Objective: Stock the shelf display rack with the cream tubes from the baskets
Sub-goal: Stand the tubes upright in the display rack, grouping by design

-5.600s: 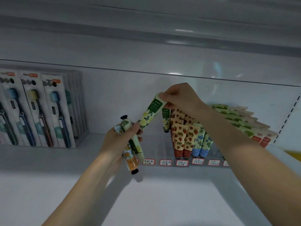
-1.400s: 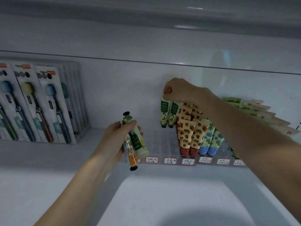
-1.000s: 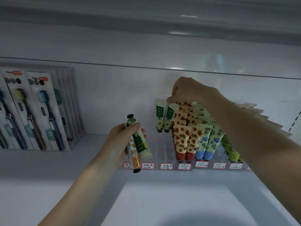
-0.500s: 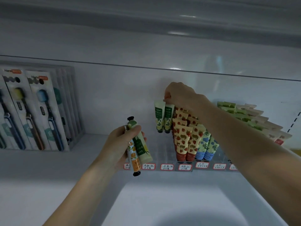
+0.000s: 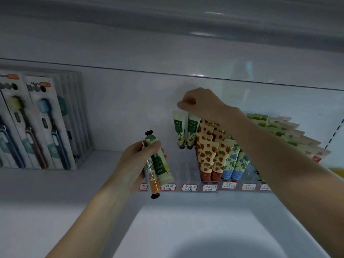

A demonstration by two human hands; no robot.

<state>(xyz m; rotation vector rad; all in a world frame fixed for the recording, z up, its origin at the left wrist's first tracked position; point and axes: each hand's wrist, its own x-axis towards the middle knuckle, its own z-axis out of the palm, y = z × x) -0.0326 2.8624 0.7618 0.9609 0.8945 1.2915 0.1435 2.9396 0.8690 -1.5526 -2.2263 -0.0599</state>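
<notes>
My left hand (image 5: 133,165) grips two cream tubes in front of the shelf: an orange-fruit tube (image 5: 153,180) with its black cap down and a pale green tube (image 5: 162,165) with its cap up. My right hand (image 5: 202,103) reaches to the back of the clear display rack (image 5: 187,173). Its curled fingers pinch the top edge of a yellow-flower tube (image 5: 179,128), which stands cap down beside a matching tube (image 5: 192,130). Strawberry tubes (image 5: 205,159) and blue-flower tubes (image 5: 231,163) fill the lanes to the right.
Rows of green and pink tubes (image 5: 279,130) lie behind my right forearm. Boxed toothbrushes (image 5: 43,123) stand at the shelf's left. Red-bordered price labels (image 5: 189,188) line the rack's front. Another shelf (image 5: 167,25) hangs close overhead. Something yellow (image 5: 337,172) shows at the right edge.
My right hand took a yellow-flower tube from my left hand and stood it in the rack beside the matching tube. It still holds the top. My left hand keeps two tubes.
</notes>
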